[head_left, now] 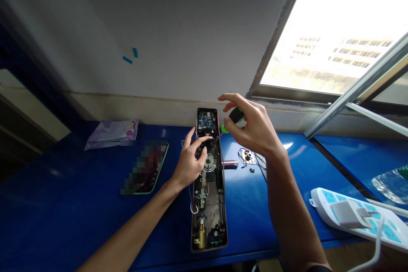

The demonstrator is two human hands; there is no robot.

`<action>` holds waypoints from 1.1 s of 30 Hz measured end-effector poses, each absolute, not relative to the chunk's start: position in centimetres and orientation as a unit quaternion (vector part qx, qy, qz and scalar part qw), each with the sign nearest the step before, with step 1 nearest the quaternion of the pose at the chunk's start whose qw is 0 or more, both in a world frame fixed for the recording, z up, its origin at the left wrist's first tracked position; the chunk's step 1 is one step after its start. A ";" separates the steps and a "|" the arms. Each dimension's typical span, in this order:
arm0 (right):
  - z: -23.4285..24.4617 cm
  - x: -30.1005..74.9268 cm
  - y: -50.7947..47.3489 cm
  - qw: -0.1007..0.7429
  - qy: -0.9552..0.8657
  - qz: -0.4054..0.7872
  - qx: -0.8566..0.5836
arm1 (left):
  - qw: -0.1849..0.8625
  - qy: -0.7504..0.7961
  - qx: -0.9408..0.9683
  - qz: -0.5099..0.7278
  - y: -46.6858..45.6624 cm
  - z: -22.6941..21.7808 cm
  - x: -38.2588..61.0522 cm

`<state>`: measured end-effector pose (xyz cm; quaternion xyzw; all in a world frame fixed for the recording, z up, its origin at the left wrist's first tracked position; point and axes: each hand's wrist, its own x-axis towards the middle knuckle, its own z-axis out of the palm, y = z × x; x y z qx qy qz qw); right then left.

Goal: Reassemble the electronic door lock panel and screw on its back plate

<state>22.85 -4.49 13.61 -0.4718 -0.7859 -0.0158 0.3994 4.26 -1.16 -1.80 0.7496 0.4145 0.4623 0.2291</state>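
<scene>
A long opened door-lock body [208,204] lies lengthwise on the blue table [63,204], its circuit board [207,121] at the far end and brass parts at the near end. My left hand [191,159] rests on the lock's middle, its fingers pinched near the board. My right hand [251,125] hovers above the far end, holding a screwdriver with a black and green handle [234,119]. The tip points down towards the lock beside my left fingertips.
A phone [147,169] lies left of the lock. A plastic bag [111,132] sits further back left. A small metal plate [247,156], a metal cylinder [230,163] and loose screws [251,170] lie right of the lock. A white power strip [360,216] with a plugged-in adapter is at the right. A window is behind.
</scene>
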 end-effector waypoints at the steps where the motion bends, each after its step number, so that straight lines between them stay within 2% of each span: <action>1: 13.6 22.8 -4.4 0.406 -0.781 -0.011 -0.475 | 0.229 0.414 0.749 0.463 -1.2 -1.8 4.3; 6: 13.3 22.8 -4.0 0.431 -0.781 0.006 -0.452 | 0.225 0.410 0.749 0.469 -1.1 -1.8 4.3; 14: 13.8 23.2 -4.5 0.397 -0.798 -0.004 -0.454 | 0.223 0.414 0.751 0.463 -1.2 -1.7 4.2; 22: 13.6 23.3 -4.1 0.425 -0.783 0.002 -0.455 | 0.233 0.415 0.746 0.464 -1.1 -1.9 4.2; 29: 13.9 23.3 -4.6 0.392 -0.788 -0.022 -0.474 | 0.228 0.417 0.749 0.462 -1.1 -1.8 4.2; 33: 13.8 23.2 -4.4 0.396 -0.788 0.009 -0.472 | 0.231 0.420 0.747 0.461 -1.2 -1.7 4.2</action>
